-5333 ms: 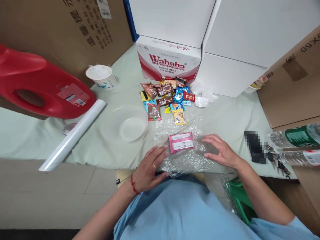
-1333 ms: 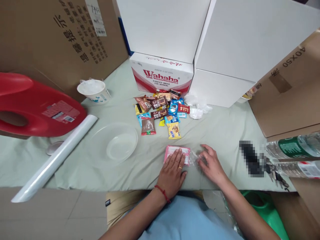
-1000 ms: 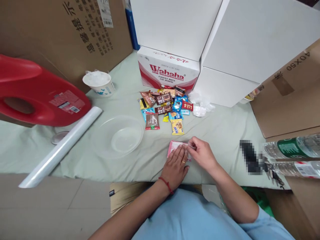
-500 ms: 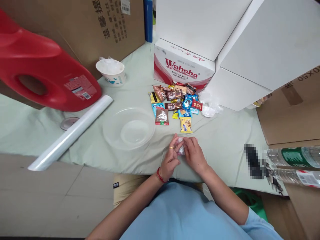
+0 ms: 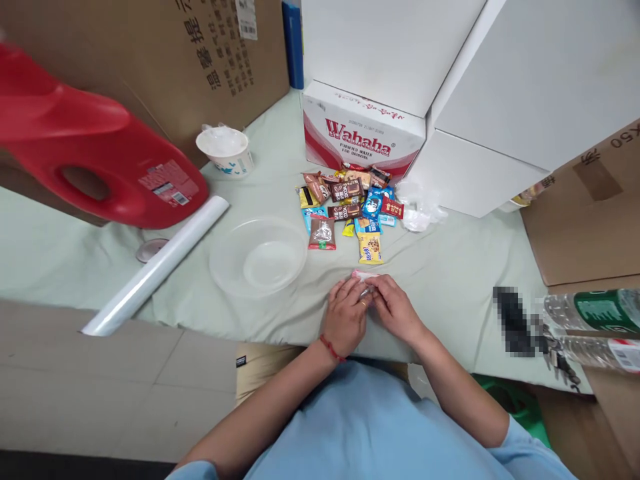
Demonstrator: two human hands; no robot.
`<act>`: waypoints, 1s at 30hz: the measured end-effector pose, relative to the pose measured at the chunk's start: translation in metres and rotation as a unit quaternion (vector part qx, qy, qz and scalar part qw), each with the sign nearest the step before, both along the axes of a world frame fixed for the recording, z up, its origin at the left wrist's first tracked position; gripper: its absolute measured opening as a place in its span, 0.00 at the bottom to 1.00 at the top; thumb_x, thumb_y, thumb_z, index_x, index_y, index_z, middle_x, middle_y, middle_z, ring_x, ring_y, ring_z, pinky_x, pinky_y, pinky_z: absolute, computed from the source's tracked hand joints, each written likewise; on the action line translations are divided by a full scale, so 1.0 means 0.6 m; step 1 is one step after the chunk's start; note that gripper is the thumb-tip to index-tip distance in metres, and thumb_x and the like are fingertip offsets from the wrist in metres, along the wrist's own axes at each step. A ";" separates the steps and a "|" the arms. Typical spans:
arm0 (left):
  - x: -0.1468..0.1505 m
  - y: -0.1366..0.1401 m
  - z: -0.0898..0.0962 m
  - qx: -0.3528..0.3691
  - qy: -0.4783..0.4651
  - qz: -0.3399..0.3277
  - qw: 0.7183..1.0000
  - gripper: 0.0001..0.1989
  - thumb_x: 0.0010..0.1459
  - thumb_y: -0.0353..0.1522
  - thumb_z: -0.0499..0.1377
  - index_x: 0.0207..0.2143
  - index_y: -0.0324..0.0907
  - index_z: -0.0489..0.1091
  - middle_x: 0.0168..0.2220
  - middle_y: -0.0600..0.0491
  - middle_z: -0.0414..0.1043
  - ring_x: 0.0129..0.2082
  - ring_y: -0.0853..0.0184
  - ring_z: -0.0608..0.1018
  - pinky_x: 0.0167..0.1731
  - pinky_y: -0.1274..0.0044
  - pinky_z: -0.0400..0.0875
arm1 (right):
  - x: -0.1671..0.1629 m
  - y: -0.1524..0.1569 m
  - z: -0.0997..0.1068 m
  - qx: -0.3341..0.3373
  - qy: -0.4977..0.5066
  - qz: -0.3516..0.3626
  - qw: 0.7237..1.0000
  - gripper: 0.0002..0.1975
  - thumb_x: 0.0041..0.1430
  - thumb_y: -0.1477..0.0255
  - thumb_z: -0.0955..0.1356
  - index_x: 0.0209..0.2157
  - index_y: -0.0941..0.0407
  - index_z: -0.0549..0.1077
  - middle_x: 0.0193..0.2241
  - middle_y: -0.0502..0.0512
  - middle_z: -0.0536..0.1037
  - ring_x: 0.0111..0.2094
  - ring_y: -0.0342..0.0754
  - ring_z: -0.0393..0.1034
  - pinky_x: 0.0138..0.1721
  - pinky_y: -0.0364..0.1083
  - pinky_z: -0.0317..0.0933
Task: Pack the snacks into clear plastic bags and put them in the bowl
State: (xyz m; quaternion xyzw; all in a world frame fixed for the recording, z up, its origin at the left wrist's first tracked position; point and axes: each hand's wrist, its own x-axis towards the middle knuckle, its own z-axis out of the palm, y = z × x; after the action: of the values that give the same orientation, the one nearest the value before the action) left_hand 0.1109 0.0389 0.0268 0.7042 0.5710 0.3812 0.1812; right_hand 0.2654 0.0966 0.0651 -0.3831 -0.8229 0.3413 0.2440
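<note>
Both of my hands meet near the front of the cloth-covered table over a small pink-and-white plastic packet (image 5: 367,275), most of it hidden under the fingers. My left hand (image 5: 346,315), with a ring and a red wrist cord, lies back up with its fingers curled onto the packet. From the other side my right hand (image 5: 397,308) pinches the packet between thumb and fingers. Just beyond lies a pile of wrapped snacks (image 5: 347,212), with a yellow cookie packet (image 5: 370,248) nearest to my hands. To the left stands a clear plastic bowl (image 5: 227,267).
Left of the bowl lie a plastic film roll (image 5: 160,267) and a red jug (image 5: 115,143); a paper cup (image 5: 225,152) stands behind. A Wahaha box (image 5: 363,130) backs the snacks, beside a crumpled clear bag (image 5: 423,207). Water bottles (image 5: 600,310) and keys (image 5: 560,363) lie at right.
My left hand has turned from its side to back up, and its fingers now cover more of the packet. The packet's pink edge shows ahead of the fingers. The view has shifted slightly.
</note>
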 end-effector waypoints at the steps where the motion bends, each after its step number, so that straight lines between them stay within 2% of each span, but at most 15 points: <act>1: -0.003 0.000 0.002 0.001 -0.021 -0.016 1.000 0.22 0.59 0.23 0.53 0.52 0.46 0.77 0.57 0.47 0.76 0.64 0.55 0.71 0.65 0.54 0.63 | 0.002 -0.002 0.001 0.014 -0.012 0.023 1.000 0.22 0.65 0.81 0.60 0.58 0.54 0.67 0.51 0.62 0.72 0.55 0.53 0.67 0.58 0.57 0.64; 4: -0.028 -0.001 0.011 0.000 -0.110 -0.019 0.994 0.24 0.56 0.23 0.53 0.53 0.45 0.75 0.55 0.48 0.78 0.65 0.57 0.70 0.63 0.57 0.68 | 0.000 -0.013 0.001 0.052 -0.092 0.056 0.993 0.31 0.60 0.82 0.64 0.64 0.57 0.61 0.54 0.66 0.69 0.56 0.57 0.65 0.56 0.59 0.66; 6: -0.053 -0.004 0.020 0.001 -0.141 0.035 0.989 0.22 0.55 0.24 0.53 0.50 0.46 0.75 0.53 0.50 0.79 0.65 0.57 0.70 0.64 0.56 0.66 | -0.008 -0.020 0.002 0.082 -0.176 0.055 0.979 0.31 0.59 0.79 0.69 0.64 0.58 0.62 0.54 0.68 0.68 0.54 0.60 0.65 0.53 0.59 0.67; 8: -0.077 -0.006 0.030 0.010 -0.147 0.093 0.985 0.16 0.56 0.25 0.54 0.45 0.45 0.75 0.49 0.50 0.80 0.62 0.56 0.72 0.64 0.56 0.66 | -0.018 -0.021 0.006 0.112 -0.248 0.054 0.961 0.27 0.60 0.78 0.70 0.61 0.59 0.65 0.51 0.68 0.70 0.51 0.61 0.66 0.49 0.58 0.68; 10: -0.094 -0.006 0.039 0.015 -0.149 0.125 0.981 0.10 0.58 0.28 0.56 0.40 0.45 0.75 0.45 0.50 0.80 0.58 0.57 0.75 0.61 0.58 0.68 | -0.027 -0.015 0.012 0.136 -0.291 0.063 0.945 0.20 0.63 0.80 0.68 0.56 0.58 0.69 0.47 0.66 0.72 0.47 0.59 0.67 0.46 0.55 0.67; 15: -0.095 -0.003 0.044 -0.029 -0.191 0.119 0.974 0.08 0.62 0.33 0.56 0.39 0.45 0.76 0.44 0.49 0.78 0.50 0.60 0.79 0.54 0.65 0.73 | -0.033 0.013 0.027 0.153 -0.312 0.105 0.932 0.11 0.67 0.81 0.63 0.46 0.58 0.74 0.41 0.64 0.75 0.43 0.57 0.67 0.41 0.51 0.64; 18: -0.077 0.002 0.031 -0.063 -0.228 0.108 0.966 0.11 0.62 0.32 0.55 0.43 0.44 0.76 0.46 0.48 0.77 0.49 0.61 0.79 0.50 0.68 0.76 | -0.024 0.028 0.035 0.113 -0.261 0.075 0.956 0.11 0.70 0.78 0.61 0.41 0.57 0.75 0.40 0.60 0.75 0.41 0.53 0.68 0.41 0.49 0.64; 21: -0.056 0.006 0.019 -0.084 -0.283 0.108 0.949 0.18 0.60 0.33 0.58 0.52 0.44 0.73 0.54 0.45 0.73 0.56 0.59 0.76 0.51 0.67 0.76 | -0.011 0.037 0.051 0.065 -0.157 0.050 0.984 0.12 0.69 0.77 0.62 0.44 0.56 0.76 0.41 0.59 0.74 0.42 0.52 0.69 0.45 0.49 0.65; 24: -0.040 0.005 0.021 -0.124 -0.404 0.080 0.903 0.33 0.56 0.39 0.65 0.63 0.46 0.62 0.64 0.43 0.65 0.61 0.57 0.73 0.53 0.66 0.76 | -0.002 0.038 0.077 -0.024 -0.021 0.049 0.998 0.13 0.69 0.73 0.64 0.50 0.55 0.77 0.44 0.59 0.75 0.45 0.51 0.71 0.49 0.50 0.67; 25: -0.037 0.004 0.024 -0.140 -0.448 0.055 0.882 0.36 0.55 0.41 0.67 0.64 0.46 0.61 0.63 0.42 0.66 0.60 0.57 0.74 0.53 0.66 0.75 | -0.002 0.036 0.086 -0.062 0.020 0.055 0.996 0.13 0.70 0.70 0.64 0.51 0.55 0.77 0.44 0.59 0.76 0.46 0.51 0.72 0.50 0.50 0.68; 27: -0.037 0.000 0.034 -0.157 -0.516 0.018 0.842 0.34 0.53 0.45 0.69 0.58 0.44 0.65 0.56 0.44 0.73 0.54 0.58 0.77 0.52 0.67 0.76 | -0.010 0.028 0.097 -0.127 0.076 0.071 0.986 0.14 0.71 0.65 0.65 0.50 0.54 0.78 0.44 0.58 0.77 0.47 0.52 0.73 0.51 0.51 0.68; 28: -0.039 -0.002 0.039 -0.156 -0.534 0.022 0.831 0.31 0.52 0.46 0.70 0.54 0.43 0.66 0.51 0.46 0.76 0.50 0.60 0.79 0.50 0.68 0.76 | -0.017 0.022 0.099 -0.147 0.091 0.073 0.982 0.15 0.71 0.63 0.64 0.51 0.53 0.78 0.44 0.58 0.78 0.48 0.52 0.74 0.51 0.51 0.68; 30: -0.046 -0.007 0.048 -0.142 -0.541 0.074 0.826 0.29 0.50 0.46 0.71 0.48 0.42 0.67 0.44 0.50 0.76 0.43 0.63 0.79 0.45 0.71 0.76 | -0.034 0.008 0.094 -0.159 0.098 0.069 0.980 0.18 0.71 0.60 0.64 0.55 0.54 0.75 0.47 0.59 0.78 0.48 0.52 0.74 0.52 0.51 0.69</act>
State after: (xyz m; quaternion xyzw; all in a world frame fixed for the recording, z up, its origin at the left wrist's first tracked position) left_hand 0.0831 0.0347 0.0557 0.3071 0.4799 0.6283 0.5298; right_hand 0.2449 0.1015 0.1215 -0.3237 -0.7547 0.5200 0.2350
